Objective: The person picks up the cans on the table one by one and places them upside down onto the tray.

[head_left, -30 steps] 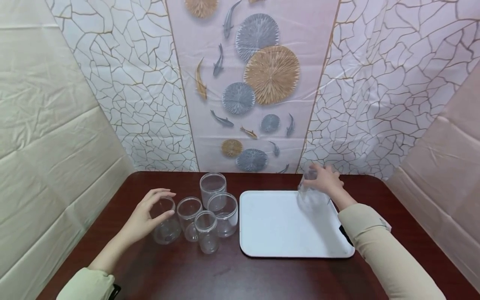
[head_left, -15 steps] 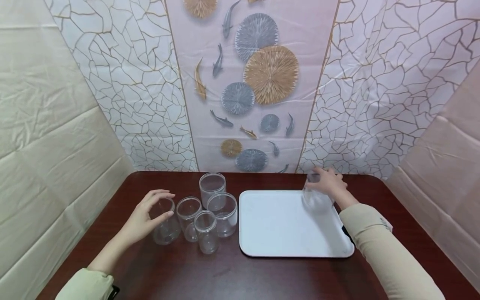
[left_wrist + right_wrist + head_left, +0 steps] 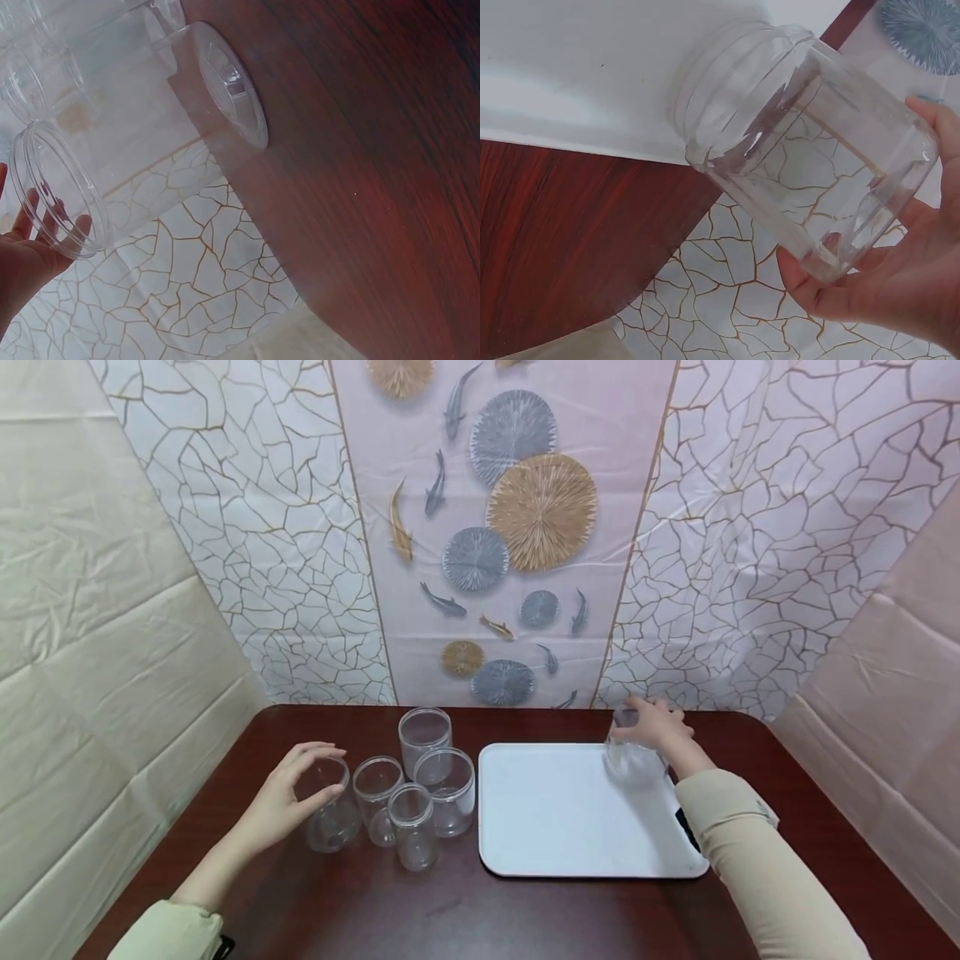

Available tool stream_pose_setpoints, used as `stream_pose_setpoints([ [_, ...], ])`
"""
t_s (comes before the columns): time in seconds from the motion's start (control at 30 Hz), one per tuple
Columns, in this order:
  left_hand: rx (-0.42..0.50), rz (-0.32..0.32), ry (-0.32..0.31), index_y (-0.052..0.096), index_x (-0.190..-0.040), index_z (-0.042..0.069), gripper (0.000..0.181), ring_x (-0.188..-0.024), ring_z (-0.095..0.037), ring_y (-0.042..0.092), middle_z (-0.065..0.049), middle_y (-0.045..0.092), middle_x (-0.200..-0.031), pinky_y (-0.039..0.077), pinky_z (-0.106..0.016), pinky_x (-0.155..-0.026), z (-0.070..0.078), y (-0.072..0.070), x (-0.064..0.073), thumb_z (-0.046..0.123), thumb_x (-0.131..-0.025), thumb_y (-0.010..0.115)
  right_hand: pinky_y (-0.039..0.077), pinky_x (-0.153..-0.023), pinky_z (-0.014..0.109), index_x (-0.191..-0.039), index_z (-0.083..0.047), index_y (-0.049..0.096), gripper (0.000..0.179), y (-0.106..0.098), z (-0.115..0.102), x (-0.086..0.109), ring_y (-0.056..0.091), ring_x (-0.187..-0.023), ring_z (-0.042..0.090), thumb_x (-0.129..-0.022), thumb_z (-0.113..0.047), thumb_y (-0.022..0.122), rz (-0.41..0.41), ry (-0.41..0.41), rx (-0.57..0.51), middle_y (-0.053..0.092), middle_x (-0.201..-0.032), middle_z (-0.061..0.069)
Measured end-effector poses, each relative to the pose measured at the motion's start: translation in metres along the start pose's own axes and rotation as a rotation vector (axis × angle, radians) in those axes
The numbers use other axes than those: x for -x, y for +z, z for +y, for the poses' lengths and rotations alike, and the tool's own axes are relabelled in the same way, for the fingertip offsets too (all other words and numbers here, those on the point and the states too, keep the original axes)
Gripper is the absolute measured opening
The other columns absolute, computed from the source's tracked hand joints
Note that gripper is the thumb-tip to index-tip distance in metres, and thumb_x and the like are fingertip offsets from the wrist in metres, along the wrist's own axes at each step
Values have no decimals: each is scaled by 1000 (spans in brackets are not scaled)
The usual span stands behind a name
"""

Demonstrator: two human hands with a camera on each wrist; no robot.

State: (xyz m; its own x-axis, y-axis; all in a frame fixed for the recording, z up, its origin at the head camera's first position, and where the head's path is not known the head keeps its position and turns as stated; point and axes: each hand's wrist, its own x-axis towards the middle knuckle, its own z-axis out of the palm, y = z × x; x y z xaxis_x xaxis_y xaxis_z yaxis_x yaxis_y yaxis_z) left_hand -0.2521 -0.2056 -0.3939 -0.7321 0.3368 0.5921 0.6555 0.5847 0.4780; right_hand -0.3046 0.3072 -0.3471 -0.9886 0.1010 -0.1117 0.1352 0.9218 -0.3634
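My left hand point(image 3: 281, 797) curves its thumb and fingers round the rim of a clear plastic jar point(image 3: 332, 827), which stands upright on the table at the far left. In the left wrist view, fingertips point(image 3: 79, 229) show through that jar's open mouth. My right hand point(image 3: 656, 727) grips another clear jar point(image 3: 810, 150) by its base. That jar is upside down, its threaded mouth on the back right corner of the white tray point(image 3: 555, 810).
Several more clear open jars stand upright between my left hand and the tray, among them a narrow jar point(image 3: 414, 839) in front and a wide jar point(image 3: 453, 802) close to the tray's left edge. A patterned cloth point(image 3: 502, 568) hangs behind the dark wooden table point(image 3: 420, 918).
My right hand has moved slightly right and down with the upside-down jar, onto the tray's back right corner, then stayed about still. My left hand has hardly moved.
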Motion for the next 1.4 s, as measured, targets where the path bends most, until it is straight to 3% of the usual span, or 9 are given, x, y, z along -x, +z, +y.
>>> stream_pose_setpoints([
  [0.23,2,-12,-17,61,-117,13,43,-115,-7,45,-6,56,-121,31,-7,-92,1,-1,-1,7,-77,76,29,-88,74,-143,-3,28,72,-1,-1,1,23,-118,64,-87,-36,60,-8,-4,-7,19,-138,42],
  [0.53,4,-8,-11,61,-116,13,43,-114,-6,45,-6,56,-120,31,-6,-92,-1,0,0,6,-76,76,20,-93,78,-144,-1,24,75,1,-2,0,22,-118,64,-88,-35,60,-35,-2,-39,16,-138,42],
  [0.93,6,-11,-5,61,-116,13,44,-114,-4,45,-5,56,-120,37,-12,-90,-1,1,-1,5,-76,76,12,-95,81,-145,2,19,82,-2,-3,3,2,-127,67,-88,-42,58,-26,-28,-13,3,-145,41],
  [1.1,10,-13,-5,61,-117,13,43,-113,-2,44,-6,56,-120,34,-9,-90,-1,-1,-2,6,-77,76,8,-96,81,-147,1,14,85,-8,-3,4,-4,-128,68,-89,-42,58,-27,-35,-15,-4,-146,41],
  [1.4,10,-41,3,60,-119,13,43,-115,1,43,-8,54,-122,34,-4,-95,0,-8,-12,6,-78,75,13,-96,80,-148,-3,15,86,-10,-6,6,7,-132,62,-88,-44,59,36,-85,16,7,-146,37],
])
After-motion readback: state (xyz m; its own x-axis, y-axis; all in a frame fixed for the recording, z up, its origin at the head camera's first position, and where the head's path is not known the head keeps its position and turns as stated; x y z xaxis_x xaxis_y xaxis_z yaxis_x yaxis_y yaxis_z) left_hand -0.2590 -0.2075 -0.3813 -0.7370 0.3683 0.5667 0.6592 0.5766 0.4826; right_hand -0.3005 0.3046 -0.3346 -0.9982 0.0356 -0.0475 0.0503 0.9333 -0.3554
